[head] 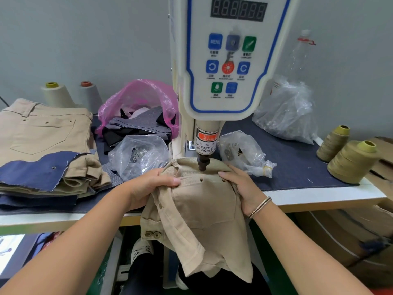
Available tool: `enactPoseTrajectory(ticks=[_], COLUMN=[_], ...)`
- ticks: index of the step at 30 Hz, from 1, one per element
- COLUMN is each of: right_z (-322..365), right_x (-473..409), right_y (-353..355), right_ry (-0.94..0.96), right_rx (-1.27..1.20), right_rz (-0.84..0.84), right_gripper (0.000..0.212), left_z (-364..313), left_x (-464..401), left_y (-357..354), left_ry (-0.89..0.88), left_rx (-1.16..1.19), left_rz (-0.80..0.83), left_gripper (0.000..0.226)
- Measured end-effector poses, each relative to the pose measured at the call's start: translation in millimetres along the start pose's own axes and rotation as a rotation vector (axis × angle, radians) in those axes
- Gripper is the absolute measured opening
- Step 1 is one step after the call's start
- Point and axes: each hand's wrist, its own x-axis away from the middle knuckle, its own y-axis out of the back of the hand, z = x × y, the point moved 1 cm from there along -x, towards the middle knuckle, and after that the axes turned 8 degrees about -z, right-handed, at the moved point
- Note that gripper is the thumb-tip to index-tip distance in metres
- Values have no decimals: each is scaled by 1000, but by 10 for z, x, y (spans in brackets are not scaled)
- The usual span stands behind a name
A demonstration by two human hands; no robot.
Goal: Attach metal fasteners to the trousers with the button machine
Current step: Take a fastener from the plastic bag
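Nearest, the beige cotton trousers (197,211) hang off the table edge, their upper part bunched under the machine. The left hand (148,188) clenches a fold of the cloth and the right hand (240,188) grips the other side, apparently stretching the pocket flat beneath the dark metal punch (202,163). Behind rises the white button machine (225,60), with clear bags of fasteners (138,154) within reach.

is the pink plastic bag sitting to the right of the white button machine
No, the pink plastic bag of dark fabric scraps sits on the left of the white button machine, behind a clear bag.
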Motion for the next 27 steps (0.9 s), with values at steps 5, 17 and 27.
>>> enactPoseTrajectory(ticks=[5, 17, 27], right_z=[-53, 63, 84], right_x=[189, 305, 515], right_y=[-74, -149, -387], right_ry=[-54, -345, -62], right_rx=[-13, -170, 562], right_rz=[37, 116, 417], right_gripper=[30, 32, 12], left_z=[-141, -300, -514], left_x=[74, 105, 325], left_y=[9, -154, -97], left_ry=[9, 36, -218], left_rx=[-136, -124, -13], left_rz=[191, -8, 131], left_gripper=[32, 36, 12])
